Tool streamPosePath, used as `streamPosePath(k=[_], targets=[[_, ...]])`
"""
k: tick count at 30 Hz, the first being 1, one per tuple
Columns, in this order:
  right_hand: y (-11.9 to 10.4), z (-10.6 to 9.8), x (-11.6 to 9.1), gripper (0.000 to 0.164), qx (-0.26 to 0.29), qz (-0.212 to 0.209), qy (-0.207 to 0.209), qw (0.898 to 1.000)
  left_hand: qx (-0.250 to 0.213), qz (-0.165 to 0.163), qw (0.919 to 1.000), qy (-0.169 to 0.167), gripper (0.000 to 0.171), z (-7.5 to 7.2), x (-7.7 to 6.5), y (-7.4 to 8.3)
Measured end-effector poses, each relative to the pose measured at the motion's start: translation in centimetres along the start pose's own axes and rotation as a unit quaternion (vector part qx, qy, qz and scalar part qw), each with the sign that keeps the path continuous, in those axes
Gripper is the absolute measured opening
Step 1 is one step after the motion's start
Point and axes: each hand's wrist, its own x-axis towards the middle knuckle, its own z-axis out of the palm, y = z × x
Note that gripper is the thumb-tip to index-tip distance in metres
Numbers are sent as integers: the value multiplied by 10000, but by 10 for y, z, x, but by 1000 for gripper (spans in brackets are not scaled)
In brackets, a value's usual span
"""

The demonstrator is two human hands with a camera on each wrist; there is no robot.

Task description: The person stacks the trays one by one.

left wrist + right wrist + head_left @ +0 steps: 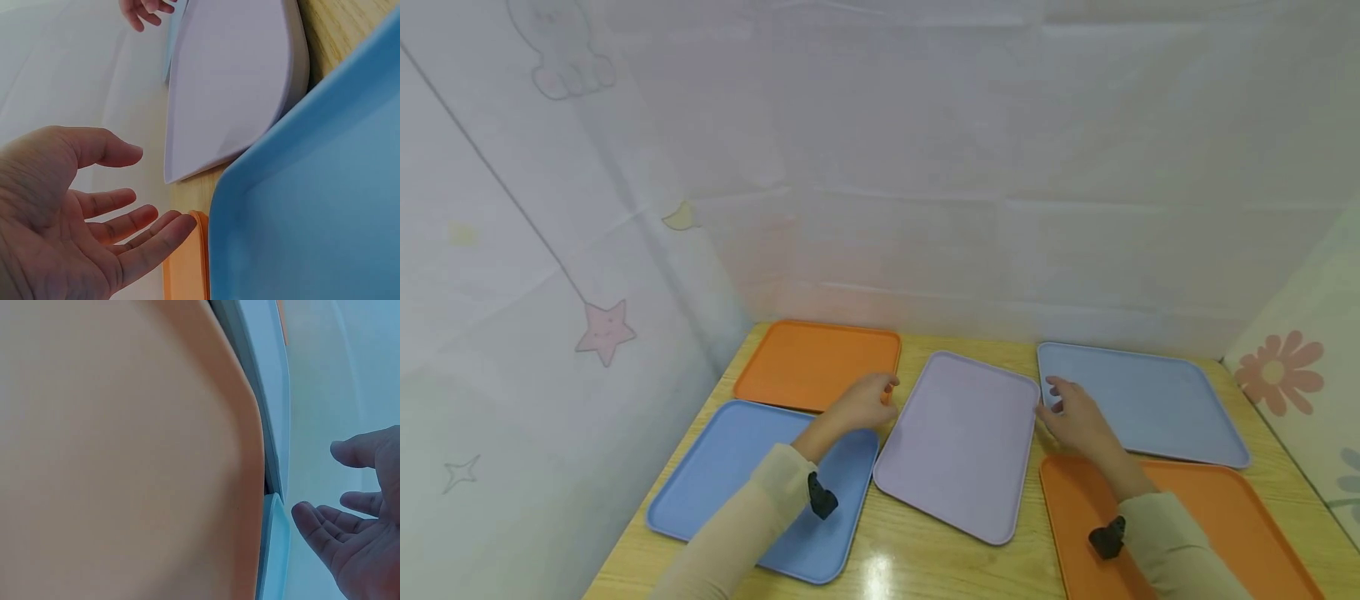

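Observation:
A lavender rectangular tray (962, 442) lies slightly turned on the wooden table. My left hand (863, 402) hovers off its left edge, above where the back orange tray (820, 362) meets the front blue tray (760, 475). In the left wrist view, that hand's fingers (134, 228) are relaxed and apart, holding nothing. Off the lavender tray's right edge is my right hand (1075, 417), near the pale blue tray (1142, 400) and the front orange tray (1202, 517). Its thumb and fingers (319, 531) are spread with nothing between them in the right wrist view.
Bare wood of the table (925, 558) shows in front of the lavender tray. A pale sheet (925, 167) with folds hangs behind the table, and printed sheets stand at the left and right sides. Black wrist devices (822, 497) sit at both cuffs.

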Motion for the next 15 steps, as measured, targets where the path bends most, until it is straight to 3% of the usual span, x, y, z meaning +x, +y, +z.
streamPosePath(k=[6,15], targets=[[0,5,2,61,180,91,-230,9995,-107,-157,9994,-283,54,4,2,2],[-13,4,-2,62,97,549,-660,9963,205,-235,9981,-537,60,12,4,2]])
